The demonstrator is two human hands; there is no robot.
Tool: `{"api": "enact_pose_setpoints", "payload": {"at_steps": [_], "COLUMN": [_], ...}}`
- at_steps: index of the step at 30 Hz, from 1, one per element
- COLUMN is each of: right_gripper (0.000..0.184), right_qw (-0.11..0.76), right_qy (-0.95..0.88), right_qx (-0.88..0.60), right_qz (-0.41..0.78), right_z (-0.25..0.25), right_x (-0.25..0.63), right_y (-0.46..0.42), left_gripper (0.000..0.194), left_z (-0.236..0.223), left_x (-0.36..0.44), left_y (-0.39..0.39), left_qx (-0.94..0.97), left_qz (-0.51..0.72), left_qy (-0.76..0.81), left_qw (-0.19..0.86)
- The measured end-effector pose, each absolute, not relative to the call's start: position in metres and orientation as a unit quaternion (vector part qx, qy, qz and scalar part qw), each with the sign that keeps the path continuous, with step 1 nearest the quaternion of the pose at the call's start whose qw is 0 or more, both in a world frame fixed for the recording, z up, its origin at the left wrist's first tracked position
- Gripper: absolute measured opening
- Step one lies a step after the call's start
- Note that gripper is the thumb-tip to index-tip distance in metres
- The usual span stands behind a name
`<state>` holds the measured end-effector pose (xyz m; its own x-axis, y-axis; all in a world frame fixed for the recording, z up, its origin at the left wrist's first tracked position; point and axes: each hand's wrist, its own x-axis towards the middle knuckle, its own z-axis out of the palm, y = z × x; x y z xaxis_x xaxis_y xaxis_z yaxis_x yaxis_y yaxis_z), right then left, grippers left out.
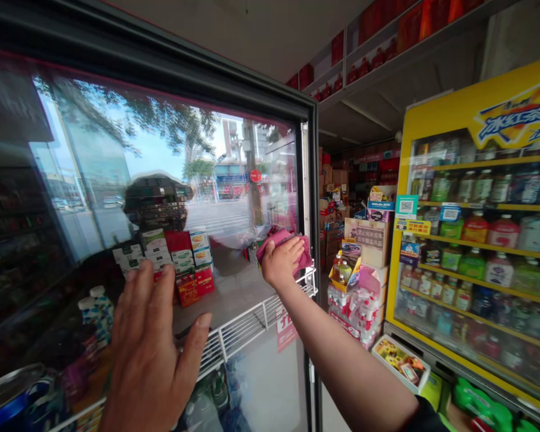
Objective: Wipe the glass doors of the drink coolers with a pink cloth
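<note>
One flat right hand (284,260) presses pink cloth (305,259) to glass (229,255), left hand (149,351) spread (yellow cooler (438,117): "冰红茶").

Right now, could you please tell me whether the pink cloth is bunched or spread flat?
Bunched: the pink cloth shows creased, gathered edges around the right hand, which lies over it.

This is a shop, with a yellow fridge (441,117) of bottled drinks (504,233).

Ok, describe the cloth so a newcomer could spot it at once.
Find the dark-framed glass door at left. Near its right edge, just above the white wire shelf, the right hand lies flat over the cloth. Unlike the shelf's bars, it is crumpled, pinkish-purple fabric.
</note>
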<state>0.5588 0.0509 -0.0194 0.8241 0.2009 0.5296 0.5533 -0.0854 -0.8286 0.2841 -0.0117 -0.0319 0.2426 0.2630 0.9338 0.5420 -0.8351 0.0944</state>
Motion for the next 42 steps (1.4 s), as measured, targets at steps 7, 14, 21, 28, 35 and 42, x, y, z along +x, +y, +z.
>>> {"api": "enact_pose_setpoints", "payload": {"at_steps": [7, 14, 21, 28, 35, 42], "right_gripper": [0.088, 0.106, 0.117, 0.111, 0.109, 0.105], "right_qw": [0.549, 0.418, 0.454, 0.453, 0.462, 0.455], "right_qy": [-0.392, -0.538, -0.521, -0.534, -0.563, -0.603], "right_qx": [-0.681, -0.598, -0.581, -0.570, -0.534, -0.505], "right_qz": [-0.287, -0.422, -0.431, -0.429, -0.430, -0.417], "right_z": [0.010, 0.067, 0.092, 0.105, 0.114, 0.115], "right_x": [0.571, 0.630, 0.613, 0.561, 0.499, 0.428], "right_y": [0.034, 0.020, 0.030, 0.033, 0.038, 0.044], "left_gripper": [0.086, 0.085, 0.087, 0.084, 0.084, 0.085], "left_z": [-0.029, -0.026, -0.025, -0.027, -0.024, -0.023], "left_x": [0.283, 0.284, 0.270, 0.250, 0.218, 0.173], "left_y": [-0.006, -0.008, -0.008, -0.009, -0.017, -0.019], "left_qx": [-0.770, -0.752, -0.737, -0.727, -0.709, -0.684], "left_qz": [-0.559, -0.562, -0.553, -0.545, -0.544, -0.547], "left_qy": [-0.265, -0.288, -0.328, -0.349, -0.377, -0.409], "left_qw": [0.154, 0.190, 0.206, 0.228, 0.244, 0.257]}}
